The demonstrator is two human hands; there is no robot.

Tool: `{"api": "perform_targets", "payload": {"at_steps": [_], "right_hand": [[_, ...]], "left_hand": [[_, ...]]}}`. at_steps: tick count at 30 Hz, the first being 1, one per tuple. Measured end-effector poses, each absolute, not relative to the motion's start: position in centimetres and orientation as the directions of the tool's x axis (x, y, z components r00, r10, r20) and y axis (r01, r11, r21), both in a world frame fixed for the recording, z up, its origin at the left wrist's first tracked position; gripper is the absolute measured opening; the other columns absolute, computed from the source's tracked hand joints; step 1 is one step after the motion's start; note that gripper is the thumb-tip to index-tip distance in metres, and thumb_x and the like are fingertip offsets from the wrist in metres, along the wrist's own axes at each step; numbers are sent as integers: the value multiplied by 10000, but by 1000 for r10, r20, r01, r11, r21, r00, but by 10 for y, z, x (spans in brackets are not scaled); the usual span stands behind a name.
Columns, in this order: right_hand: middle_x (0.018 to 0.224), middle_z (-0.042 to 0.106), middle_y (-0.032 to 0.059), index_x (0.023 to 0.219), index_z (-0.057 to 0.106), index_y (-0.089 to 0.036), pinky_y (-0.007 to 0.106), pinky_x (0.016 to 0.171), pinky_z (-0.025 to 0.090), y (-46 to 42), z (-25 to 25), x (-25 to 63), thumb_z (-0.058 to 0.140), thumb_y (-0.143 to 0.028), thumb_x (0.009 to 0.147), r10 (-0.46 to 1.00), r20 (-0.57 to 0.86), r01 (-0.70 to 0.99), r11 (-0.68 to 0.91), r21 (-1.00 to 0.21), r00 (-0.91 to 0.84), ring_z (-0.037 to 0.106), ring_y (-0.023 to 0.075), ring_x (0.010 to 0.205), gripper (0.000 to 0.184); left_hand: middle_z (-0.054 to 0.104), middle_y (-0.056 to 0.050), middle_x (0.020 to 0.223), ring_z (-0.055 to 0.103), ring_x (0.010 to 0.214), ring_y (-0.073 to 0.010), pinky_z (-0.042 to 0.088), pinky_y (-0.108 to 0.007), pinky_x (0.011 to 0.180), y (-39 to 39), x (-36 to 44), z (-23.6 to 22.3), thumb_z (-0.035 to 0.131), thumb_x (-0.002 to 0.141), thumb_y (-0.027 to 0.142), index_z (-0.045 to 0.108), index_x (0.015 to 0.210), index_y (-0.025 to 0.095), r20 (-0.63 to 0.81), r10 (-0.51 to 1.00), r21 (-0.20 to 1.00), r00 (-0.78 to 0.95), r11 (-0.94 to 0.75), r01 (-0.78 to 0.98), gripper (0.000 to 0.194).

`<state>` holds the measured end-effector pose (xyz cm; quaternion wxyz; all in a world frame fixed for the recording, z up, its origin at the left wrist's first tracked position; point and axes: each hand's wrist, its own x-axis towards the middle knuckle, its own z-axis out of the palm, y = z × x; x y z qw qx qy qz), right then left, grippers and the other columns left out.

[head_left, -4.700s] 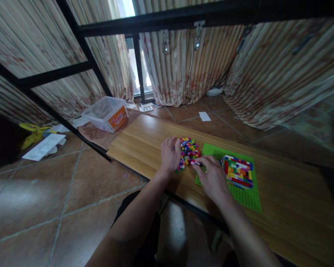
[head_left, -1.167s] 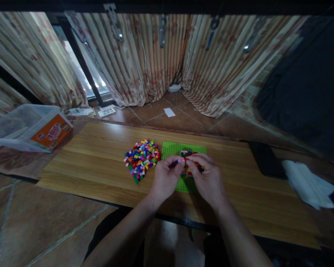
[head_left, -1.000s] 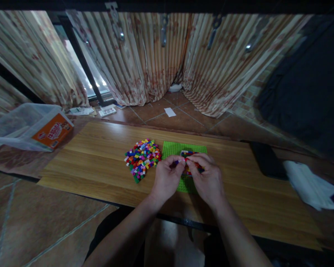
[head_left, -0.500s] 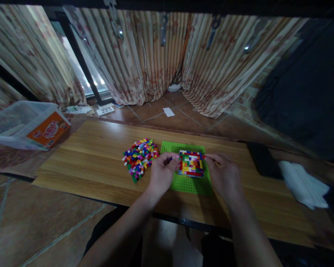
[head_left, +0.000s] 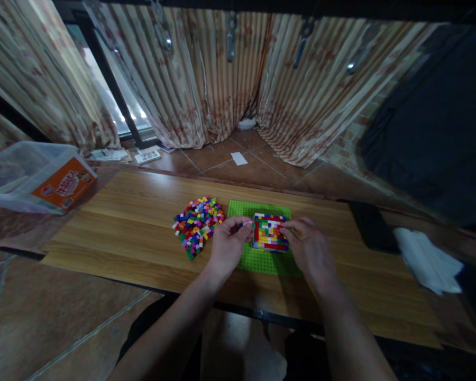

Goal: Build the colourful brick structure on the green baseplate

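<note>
A block-shaped build of many-coloured toy bricks [head_left: 270, 235] stands on a green studded baseplate [head_left: 264, 264]. My left hand [head_left: 230, 241] is at the build's left side, thumb and forefinger pinched together. Small bits of pink and dark blue show between those fingers, seemingly toy bricks. My right hand [head_left: 311, 248] reaches over the build's right edge, its fingertips closed together on the top layer. What sits under the right fingertips is mostly hidden, apparently a small red brick. Left of the baseplate lies a loose pile of small toy bricks [head_left: 198, 222] in mixed colours.
The wooden table [head_left: 130, 233] carries everything. A clear plastic bin [head_left: 19, 159] with an orange label is at the far left. A black flat object [head_left: 371, 225] and white folded paper or cloth [head_left: 426, 259] lie at the right. Curtains [head_left: 206, 79] hang behind.
My right hand has moved left, from beside the build to over its right edge, bringing the red brick in its fingertips there. My left hand has stayed nearly in place. The view has shifted slightly.
</note>
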<state>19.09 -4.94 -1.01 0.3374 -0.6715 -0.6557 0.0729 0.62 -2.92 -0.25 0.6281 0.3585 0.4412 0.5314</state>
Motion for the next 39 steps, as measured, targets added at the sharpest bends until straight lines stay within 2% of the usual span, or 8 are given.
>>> {"api": "perform_targets", "payload": {"at_steps": [4, 13, 20, 33, 39], "right_hand": [[842, 682, 59, 751, 704, -225, 371, 735, 442, -46, -10, 187, 511, -412, 897, 927, 297, 819, -19, -574, 229, 615, 219, 760, 305], [805, 691, 67, 741, 702, -228, 353, 702, 440, -48, -10, 190, 497, -445, 872, 942, 268, 793, 3, -609, 202, 618, 212, 715, 326], [766, 712, 84, 779, 700, -199, 350, 669, 444, -45, -10, 193, 538, -521, 834, 912, 198, 706, -127, -697, 359, 634, 230, 684, 365], [666, 695, 60, 665, 632, -215, 323, 597, 419, -34, -17, 190, 664, -572, 718, 892, 70, 589, -234, -774, 447, 609, 208, 616, 362], [639, 675, 49, 662, 621, -209, 324, 597, 411, -38, -16, 184, 648, -550, 762, 890, 117, 635, -217, -741, 441, 592, 202, 596, 356]], "left_hand": [[658, 6, 642, 581, 569, -90, 469, -220, 585, -29, 6, -2, 749, 706, 226, 714, 774, 141, -178, 983, 915, 45, 183, -360, 115], [672, -4, 665, 593, 585, -99, 478, -226, 591, -29, 6, -3, 767, 694, 233, 720, 773, 146, -193, 980, 914, 39, 194, -356, 126], [667, -3, 654, 588, 579, -97, 474, -222, 589, -29, 5, 0, 756, 700, 221, 718, 774, 138, -202, 979, 915, 38, 202, -350, 117], [674, -4, 692, 600, 581, -93, 486, -221, 578, -29, 4, -1, 750, 710, 226, 711, 808, 135, -199, 979, 908, 49, 203, -366, 139], [665, 1, 679, 596, 577, -86, 491, -218, 589, -32, 6, -1, 736, 729, 230, 702, 847, 123, -192, 977, 899, 88, 212, -383, 164]]}}
